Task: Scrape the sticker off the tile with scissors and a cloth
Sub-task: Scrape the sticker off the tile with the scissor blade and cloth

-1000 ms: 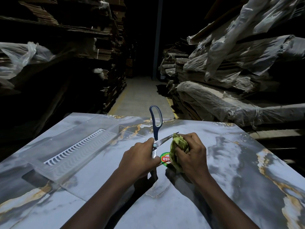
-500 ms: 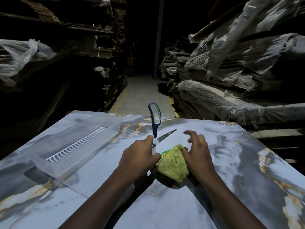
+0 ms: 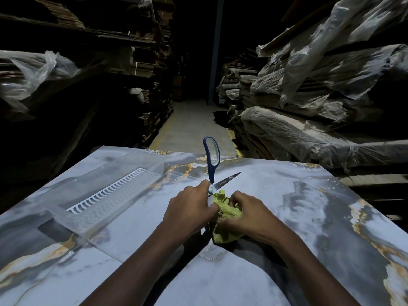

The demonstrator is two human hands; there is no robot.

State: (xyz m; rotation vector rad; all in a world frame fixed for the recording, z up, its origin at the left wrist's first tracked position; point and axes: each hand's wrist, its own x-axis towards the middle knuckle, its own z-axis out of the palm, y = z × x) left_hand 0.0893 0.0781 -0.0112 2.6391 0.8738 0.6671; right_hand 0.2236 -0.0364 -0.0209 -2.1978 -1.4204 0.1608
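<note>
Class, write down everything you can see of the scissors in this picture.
The scissors show a dark blue plastic handle loop, a pale blue pivot and a grey metal blade. They are spread wide open: the loop stands up and away from the person, and the blade points right, above the marbled tile. The left hand grips them at the pivot, hiding the other blade and loop. The yellow-green cloth bunches just beside the pivot.

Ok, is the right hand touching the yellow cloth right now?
Touching. The head view shows the right hand gripping the yellow cloth, its fingers curled into the bunched fabric.
</note>
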